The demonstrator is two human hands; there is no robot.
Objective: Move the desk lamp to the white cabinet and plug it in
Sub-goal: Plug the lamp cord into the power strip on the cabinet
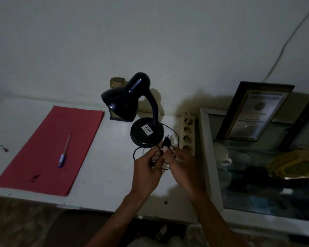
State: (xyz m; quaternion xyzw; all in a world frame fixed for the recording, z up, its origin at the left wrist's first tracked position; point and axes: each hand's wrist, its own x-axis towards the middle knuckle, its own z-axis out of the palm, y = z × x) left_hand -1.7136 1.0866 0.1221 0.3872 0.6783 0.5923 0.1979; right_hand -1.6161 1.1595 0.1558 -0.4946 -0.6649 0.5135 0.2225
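— Dim room, pale wall; what sits on the white cabinet (100, 177)?

— From my head view, the black lamp (132, 107) stands upright near the middle of the cabinet top, its shade tipped toward nine o'clock. A red sheet (48, 148) lies at nine o'clock of the lamp with a pen (65, 150) on it.

— And your hands?

— Both are at six o'clock of the lamp's base. My left hand (146, 172) is pinched closed on the black cord (175, 138), which loops around the base. My right hand (181, 164) holds the plug (167, 141) between thumb and fingers, prongs pointing up.

— Where is the socket?

— A power strip (187, 132) lies at three o'clock of the lamp, just beside the plug, not touching it. Beyond it, a glass-topped case (210, 157) carries a framed certificate (253, 111).
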